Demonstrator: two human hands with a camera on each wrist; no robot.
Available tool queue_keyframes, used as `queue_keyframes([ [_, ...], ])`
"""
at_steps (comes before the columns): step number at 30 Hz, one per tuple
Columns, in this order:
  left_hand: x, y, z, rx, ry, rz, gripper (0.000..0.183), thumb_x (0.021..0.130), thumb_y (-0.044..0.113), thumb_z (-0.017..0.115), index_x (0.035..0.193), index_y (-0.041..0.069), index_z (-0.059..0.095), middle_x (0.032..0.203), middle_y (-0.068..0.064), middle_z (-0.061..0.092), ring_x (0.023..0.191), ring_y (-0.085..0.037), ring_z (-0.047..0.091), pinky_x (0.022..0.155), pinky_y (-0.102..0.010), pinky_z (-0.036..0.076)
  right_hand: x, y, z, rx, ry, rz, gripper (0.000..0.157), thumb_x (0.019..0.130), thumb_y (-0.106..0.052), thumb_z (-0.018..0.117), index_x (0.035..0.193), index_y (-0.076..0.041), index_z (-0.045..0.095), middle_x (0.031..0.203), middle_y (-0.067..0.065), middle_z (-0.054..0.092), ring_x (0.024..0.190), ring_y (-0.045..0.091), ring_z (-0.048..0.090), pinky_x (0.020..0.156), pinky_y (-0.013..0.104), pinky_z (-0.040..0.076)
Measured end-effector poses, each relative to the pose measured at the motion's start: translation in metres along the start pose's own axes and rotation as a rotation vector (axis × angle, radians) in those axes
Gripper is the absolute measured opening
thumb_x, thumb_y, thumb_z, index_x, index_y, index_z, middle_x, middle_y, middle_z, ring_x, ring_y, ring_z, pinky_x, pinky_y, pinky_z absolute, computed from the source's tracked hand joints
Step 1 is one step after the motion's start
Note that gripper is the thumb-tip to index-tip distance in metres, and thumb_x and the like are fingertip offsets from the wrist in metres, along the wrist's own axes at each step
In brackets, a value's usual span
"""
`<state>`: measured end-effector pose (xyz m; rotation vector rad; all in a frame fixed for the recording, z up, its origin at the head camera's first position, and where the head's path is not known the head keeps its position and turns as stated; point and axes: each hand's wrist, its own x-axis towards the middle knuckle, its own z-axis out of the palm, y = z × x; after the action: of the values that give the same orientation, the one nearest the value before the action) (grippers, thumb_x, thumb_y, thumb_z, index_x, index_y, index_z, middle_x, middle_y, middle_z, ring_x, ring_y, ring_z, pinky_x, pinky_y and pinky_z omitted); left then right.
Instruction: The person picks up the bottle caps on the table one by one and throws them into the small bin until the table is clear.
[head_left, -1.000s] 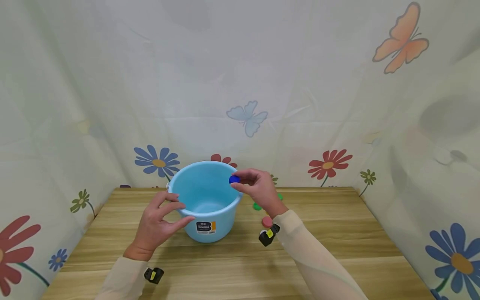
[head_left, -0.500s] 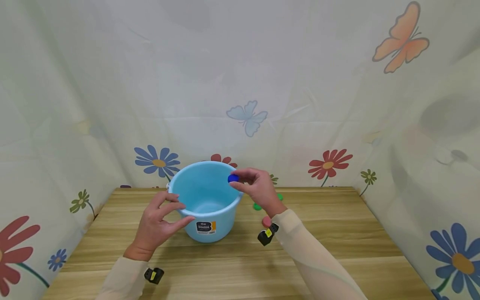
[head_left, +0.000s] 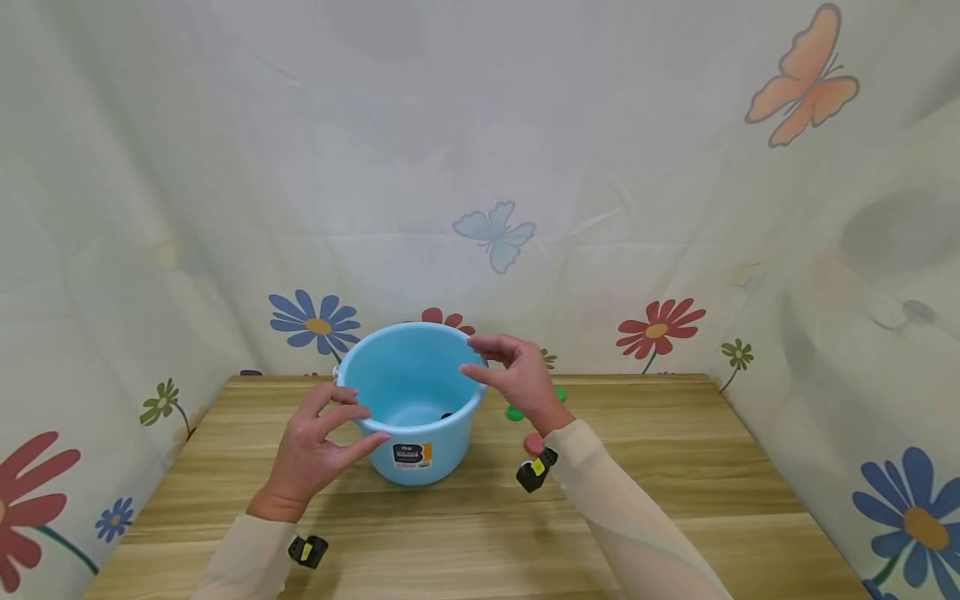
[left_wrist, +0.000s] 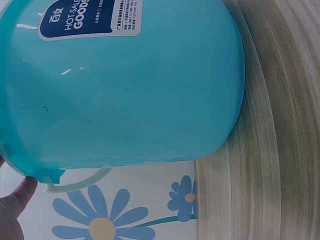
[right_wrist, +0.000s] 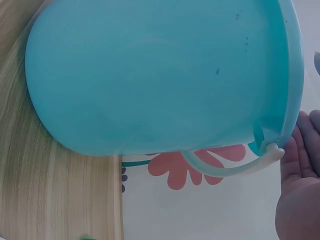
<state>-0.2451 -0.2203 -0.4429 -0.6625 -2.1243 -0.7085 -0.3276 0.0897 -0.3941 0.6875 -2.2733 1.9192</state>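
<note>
A light blue plastic bucket [head_left: 420, 450] stands upright on the wooden table, its front label facing me. My left hand [head_left: 311, 446] touches the left side of its rim, thumb and fingers spread. Over the right rim is my right hand [head_left: 521, 379], with thumb and fingers apart and nothing between them. Inside the bucket, a small dark thing [head_left: 447, 415] shows just above the near rim, mostly hidden. In the right wrist view, the pale handle [right_wrist: 225, 171] hangs at the bucket's back beside my right hand [right_wrist: 300, 175].
On the table, right of the bucket, lie green round pieces [head_left: 514, 412] and a pink round piece [head_left: 533, 443]. A white one [head_left: 527, 465] is partly covered by the wrist camera. A flower-printed curtain [head_left: 375, 167] surrounds the table's back and sides.
The blue round piece pinched by my right hand has been let go over the bucket. A small dark thing now shows inside. My left hand stays at the rim.
</note>
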Motion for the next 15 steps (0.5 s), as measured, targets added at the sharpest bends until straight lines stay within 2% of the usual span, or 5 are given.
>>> queue_keyframes([
  [8, 0.0002, 0.0000, -0.0001, -0.007, 0.001, 0.006, 0.040, 0.059, 0.027, 0.099, 0.090, 0.013, 0.077, 0.108, -0.006, 0.063, 0.115, -0.028, 0.060, 0.111, -0.005, 0.031, 0.0005, 0.0053, -0.0028, 0.020, -0.001, -0.022, 0.046, 0.084, -0.026, 0.086, 0.125, -0.010, 0.071, 0.130, 0.009, 0.071, 0.125, 0.036, 0.063, 0.108, 0.052, 0.054],
  [15, -0.0001, 0.0003, 0.0002, -0.009, 0.006, 0.006, 0.040, 0.058, 0.024, 0.099, 0.090, 0.014, 0.077, 0.107, -0.007, 0.063, 0.113, -0.029, 0.060, 0.111, -0.006, 0.032, -0.0002, 0.0061, -0.0064, 0.002, -0.008, -0.030, 0.048, 0.085, -0.030, 0.085, 0.127, -0.010, 0.071, 0.130, 0.009, 0.070, 0.123, 0.034, 0.065, 0.100, 0.037, 0.060],
])
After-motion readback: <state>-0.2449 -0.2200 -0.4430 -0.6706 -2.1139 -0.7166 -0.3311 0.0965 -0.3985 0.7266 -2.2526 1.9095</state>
